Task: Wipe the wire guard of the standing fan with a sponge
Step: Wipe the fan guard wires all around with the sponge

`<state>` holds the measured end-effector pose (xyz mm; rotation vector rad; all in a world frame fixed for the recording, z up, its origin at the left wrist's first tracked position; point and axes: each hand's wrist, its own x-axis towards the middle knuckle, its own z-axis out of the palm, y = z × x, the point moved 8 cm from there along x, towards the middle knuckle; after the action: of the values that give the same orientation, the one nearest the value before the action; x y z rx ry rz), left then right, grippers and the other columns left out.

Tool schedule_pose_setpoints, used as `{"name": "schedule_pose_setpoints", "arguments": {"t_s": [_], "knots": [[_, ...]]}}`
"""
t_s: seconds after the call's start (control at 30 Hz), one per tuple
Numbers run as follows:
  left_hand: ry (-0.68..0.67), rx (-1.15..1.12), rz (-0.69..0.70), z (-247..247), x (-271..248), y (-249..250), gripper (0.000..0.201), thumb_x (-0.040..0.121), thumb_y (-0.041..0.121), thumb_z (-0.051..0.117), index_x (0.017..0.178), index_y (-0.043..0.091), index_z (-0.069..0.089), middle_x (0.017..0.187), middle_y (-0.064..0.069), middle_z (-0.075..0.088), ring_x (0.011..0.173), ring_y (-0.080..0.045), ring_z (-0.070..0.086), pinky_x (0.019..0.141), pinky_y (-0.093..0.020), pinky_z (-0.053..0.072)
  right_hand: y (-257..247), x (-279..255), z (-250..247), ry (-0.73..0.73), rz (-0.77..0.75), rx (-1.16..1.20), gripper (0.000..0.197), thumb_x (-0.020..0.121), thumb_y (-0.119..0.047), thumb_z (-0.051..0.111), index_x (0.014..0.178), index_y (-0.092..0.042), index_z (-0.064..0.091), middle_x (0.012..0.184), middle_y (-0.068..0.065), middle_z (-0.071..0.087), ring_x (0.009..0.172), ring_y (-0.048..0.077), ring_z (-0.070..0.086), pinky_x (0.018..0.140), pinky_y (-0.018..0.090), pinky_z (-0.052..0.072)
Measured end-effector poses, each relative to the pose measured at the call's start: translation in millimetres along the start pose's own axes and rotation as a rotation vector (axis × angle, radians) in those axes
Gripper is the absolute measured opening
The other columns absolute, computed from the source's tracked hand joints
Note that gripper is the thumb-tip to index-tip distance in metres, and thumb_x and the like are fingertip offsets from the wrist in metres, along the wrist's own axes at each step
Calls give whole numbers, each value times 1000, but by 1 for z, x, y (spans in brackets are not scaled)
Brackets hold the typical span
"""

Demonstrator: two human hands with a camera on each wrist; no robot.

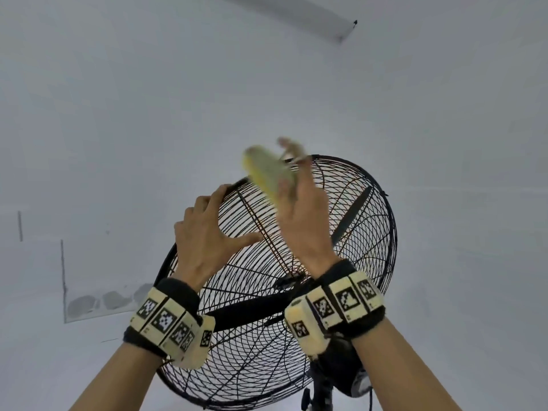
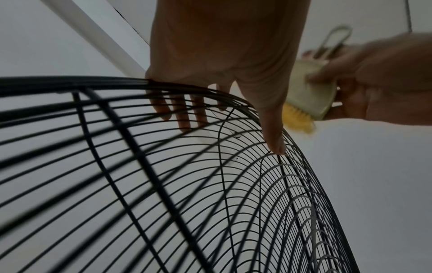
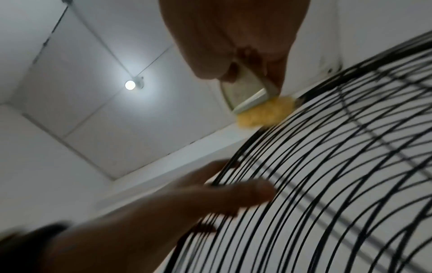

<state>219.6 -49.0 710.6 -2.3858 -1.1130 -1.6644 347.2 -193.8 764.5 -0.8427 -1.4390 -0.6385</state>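
Observation:
A black standing fan with a round wire guard fills the middle of the head view, tilted upward. My left hand grips the guard's upper left rim, fingers curled over the edge and behind the wires, thumb lying on the front wires. My right hand holds a yellow sponge with a pale green scouring face, blurred, at the top rim. In the right wrist view the sponge's yellow side touches the outer rim wires; the left hand shows below it.
The fan's dark blades and hub lie behind the guard, with the motor housing and pole at the bottom. White walls surround it, and a ceiling lamp is lit overhead.

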Motion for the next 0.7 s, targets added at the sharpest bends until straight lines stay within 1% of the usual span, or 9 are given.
{"name": "schedule_pose_setpoints", "arguments": {"t_s": [0.07,0.13,0.2,0.3,0.37,0.47,0.57,0.63,0.7], "knots": [[5,-9,19,0,0,2,110,61,86,72,154,41,33,142,-4,54,124,-31,54,98,-55,43,14,9,-40,293,87,-120,38,107,-6,42,131,-34,35,92,-17,59,61,6,63,51,28,58],[5,-7,16,0,-1,4,110,61,86,72,154,41,32,143,-4,53,124,-31,53,98,-54,42,24,8,-49,326,82,-317,43,104,-1,46,130,-33,34,88,-21,53,62,-4,55,55,22,55],[-6,4,-3,2,0,2,110,61,86,72,153,41,33,142,-4,53,124,-32,53,98,-53,41,14,-6,-18,93,-37,-362,45,101,4,48,132,-28,41,113,-9,61,78,7,63,66,30,60],[-33,11,-18,2,1,1,103,61,84,52,147,28,45,131,-8,55,116,-36,55,89,-50,40,-21,-52,34,-291,-205,-257,41,94,4,59,121,-25,46,156,0,47,113,24,66,80,34,63],[-51,11,-14,2,2,0,101,60,79,42,140,18,51,127,-11,55,113,-38,55,85,-48,40,-33,-63,41,-354,-217,-177,41,94,2,60,116,-28,42,151,2,54,99,19,70,70,22,59],[-48,9,21,0,0,0,110,61,85,69,153,35,34,139,-6,53,121,-32,53,96,-56,44,-5,-37,0,-6,-62,-36,35,99,5,55,116,-25,51,142,-5,62,75,-10,56,57,5,46],[-43,17,36,0,-2,1,116,61,86,69,158,38,26,144,-6,51,125,-32,52,100,-57,42,32,-32,-27,255,142,-46,30,101,-1,53,113,-27,62,149,-14,55,103,18,73,69,26,64],[-36,29,32,0,-3,1,116,62,85,68,159,36,26,142,-8,51,123,-34,52,99,-56,42,22,-45,-5,56,108,5,38,98,7,54,126,-18,65,142,-29,53,89,1,70,64,16,58],[-35,18,29,-1,-3,-1,114,63,81,67,159,34,28,140,-9,52,121,-35,53,97,-54,42,-1,-67,19,-221,7,74,41,92,17,54,120,-11,65,143,-20,55,71,-10,59,56,6,45]]}}
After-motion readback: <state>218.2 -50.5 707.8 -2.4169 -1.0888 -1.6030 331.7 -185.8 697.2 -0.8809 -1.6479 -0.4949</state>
